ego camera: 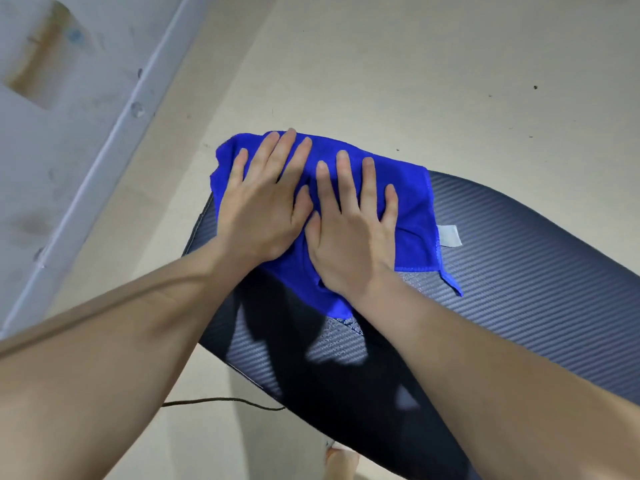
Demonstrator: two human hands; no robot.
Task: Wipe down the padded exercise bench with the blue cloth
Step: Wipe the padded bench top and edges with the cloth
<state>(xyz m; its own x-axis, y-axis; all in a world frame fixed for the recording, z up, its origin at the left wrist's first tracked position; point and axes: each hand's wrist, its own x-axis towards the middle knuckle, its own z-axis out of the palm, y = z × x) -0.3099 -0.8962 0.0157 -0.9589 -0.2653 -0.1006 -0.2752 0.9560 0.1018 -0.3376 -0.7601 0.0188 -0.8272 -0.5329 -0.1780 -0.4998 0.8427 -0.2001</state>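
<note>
A blue cloth [412, 206] with a white label lies spread over the far end of the dark, ribbed padded bench [526, 271]. The cloth's far edge hangs past the bench's end. My left hand [263, 206] presses flat on the cloth's left part, fingers spread. Beside it, thumb touching thumb, my right hand [349, 230] lies flat on the middle of the cloth. Neither hand curls around the fabric; both palms rest on it.
Beige floor [381, 71] surrounds the bench. A white wall with a baseboard [114, 140] runs diagonally at the left. A thin dark cable [221, 400] lies on the floor by the bench's near left side. A bare foot [341, 462] shows at the bottom.
</note>
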